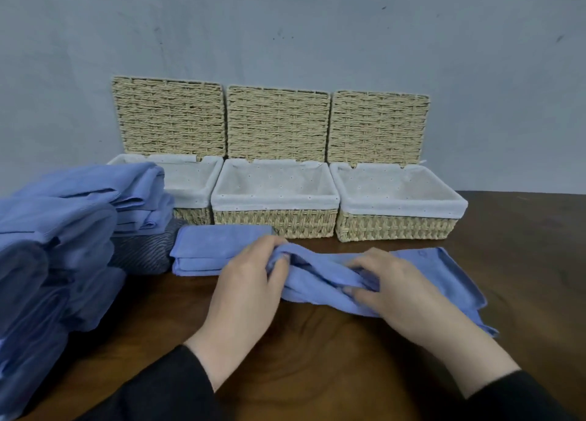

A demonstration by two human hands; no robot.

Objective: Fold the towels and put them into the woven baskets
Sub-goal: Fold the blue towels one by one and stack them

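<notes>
Where the dark wooden table [317, 357] meets the frame's left edge, a tall heap of blue towels [57, 246], loosely piled, hiding part of the left basket [190, 192]. Just right of the heap, a grey patterned cloth [142, 252] lying under its edge. Next, a folded blue towel [209, 252] flat on the table, in front of the gap between left and middle basket [276, 205]. Left hand [250, 281], black sleeve [158, 389] behind it, fingers curled round the bunched left end of a loose blue towel [412, 281], gripping it just above the wood. Right hand [390, 287] further along, fingers and thumb pinching a fold near the towel's middle; remainder of the cloth spread flat to the right, one corner hanging toward the near edge. Behind, three woven baskets in a row against a grey wall [317, 24], touching or nearly so, lids [276, 122] upright, white liners [402, 205] folded over the rims, right basket [396, 227] last. No towel visible inside the middle or right one; left interior partly hidden.
</notes>
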